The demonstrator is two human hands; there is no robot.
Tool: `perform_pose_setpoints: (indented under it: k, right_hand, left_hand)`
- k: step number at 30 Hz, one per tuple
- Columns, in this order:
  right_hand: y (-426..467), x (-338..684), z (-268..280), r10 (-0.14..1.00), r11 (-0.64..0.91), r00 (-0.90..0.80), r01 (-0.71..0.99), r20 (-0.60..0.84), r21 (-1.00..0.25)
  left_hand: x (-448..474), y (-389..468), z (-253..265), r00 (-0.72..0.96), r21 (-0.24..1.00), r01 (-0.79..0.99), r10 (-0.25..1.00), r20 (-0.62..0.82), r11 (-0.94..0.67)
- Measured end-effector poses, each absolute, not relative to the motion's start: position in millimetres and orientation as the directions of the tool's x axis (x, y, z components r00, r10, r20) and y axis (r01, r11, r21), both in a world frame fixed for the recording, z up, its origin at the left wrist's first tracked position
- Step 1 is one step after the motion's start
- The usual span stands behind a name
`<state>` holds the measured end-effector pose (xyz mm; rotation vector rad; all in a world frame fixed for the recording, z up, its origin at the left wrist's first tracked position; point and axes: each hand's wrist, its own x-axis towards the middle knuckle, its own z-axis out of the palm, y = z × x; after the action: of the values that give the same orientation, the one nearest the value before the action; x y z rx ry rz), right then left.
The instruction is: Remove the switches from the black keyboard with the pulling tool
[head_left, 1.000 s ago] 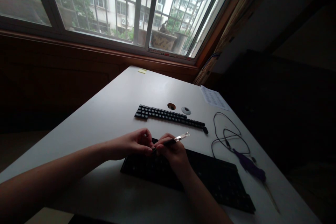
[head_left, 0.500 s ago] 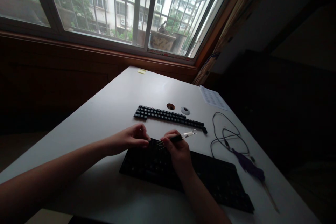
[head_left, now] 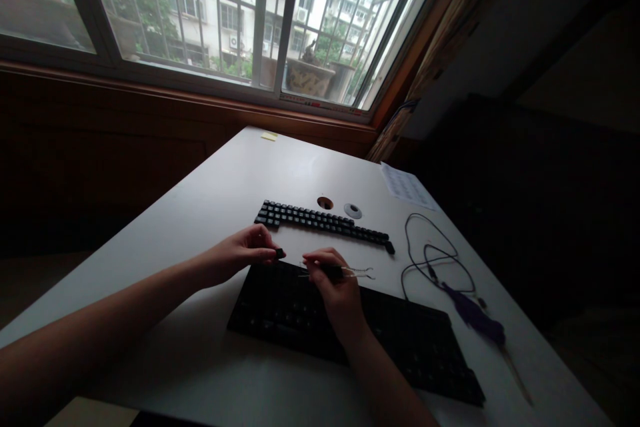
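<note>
Between thumb and fingertips, my left hand (head_left: 253, 247) pinches a small black keycap (head_left: 279, 253) just above the back edge of the keyboard. My right hand (head_left: 339, 283) is closed around the dark handle of a keycap puller (head_left: 333, 271), whose thin wire prongs stick out at both ends. The black keyboard (head_left: 410, 340) lies under both hands, and my right forearm covers part of it. Behind it, loose black keycaps (head_left: 320, 219) are laid out in rows on the white table.
On the right of the table (head_left: 200, 213) lie a coiled black cable (head_left: 425, 247) and a purple brush-like tool (head_left: 473, 317) with a pale handle. A printed sheet (head_left: 407, 185) is at the far right edge. A round hole (head_left: 325, 203) and its grey cover (head_left: 353, 211) are near the keycap rows.
My left hand has lifted a little up and left, with the keycap now clear of the keyboard. In my right hand the puller has turned, its far prongs dropping lower.
</note>
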<state>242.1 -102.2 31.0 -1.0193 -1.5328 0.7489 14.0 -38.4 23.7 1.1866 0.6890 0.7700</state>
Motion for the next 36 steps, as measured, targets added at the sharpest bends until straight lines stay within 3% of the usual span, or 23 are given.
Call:
perform_pose_setpoints:
  k: [36]
  right_hand:
    - [-105.3, 239.3, 33.4, 0.9, 0.435, -0.142, 0.272, 0.411, -0.859]
  left_hand:
    - [13.3, -37.5, 23.2, 0.456, 0.989, -0.132, 0.89, -0.003, 0.071]
